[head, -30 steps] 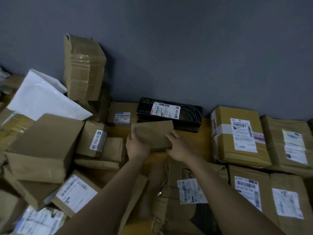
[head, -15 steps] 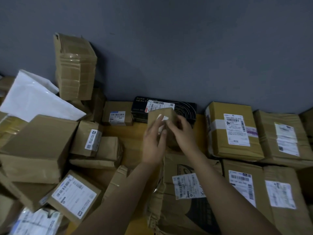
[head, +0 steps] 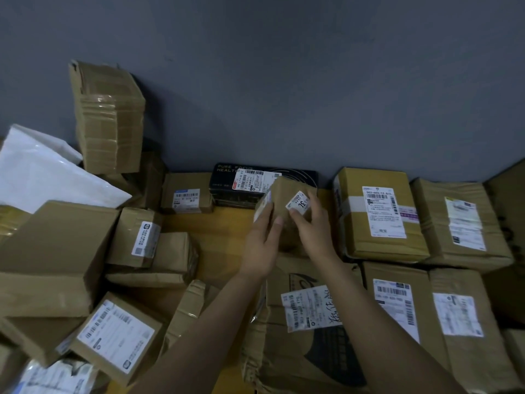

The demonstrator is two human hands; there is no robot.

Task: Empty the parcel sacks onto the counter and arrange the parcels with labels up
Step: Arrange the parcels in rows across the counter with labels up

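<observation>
A small brown cardboard parcel is held tilted above the wooden counter, in front of a black box with a white label. My left hand grips its left side. My right hand grips its right side, fingers by a small white label that faces up. Part of another white label shows on the parcel's left edge. Labelled brown parcels lie face up in rows to the right.
A jumbled pile of brown boxes and a white mailer bag fills the left. A tall taped stack of flat cartons leans on the grey wall. A crumpled printed parcel lies under my forearms.
The parcel was lying flat under both hands a second ago. It has been lifted and turned, so a small white label now faces up, and it has shifted right toward the black box.
</observation>
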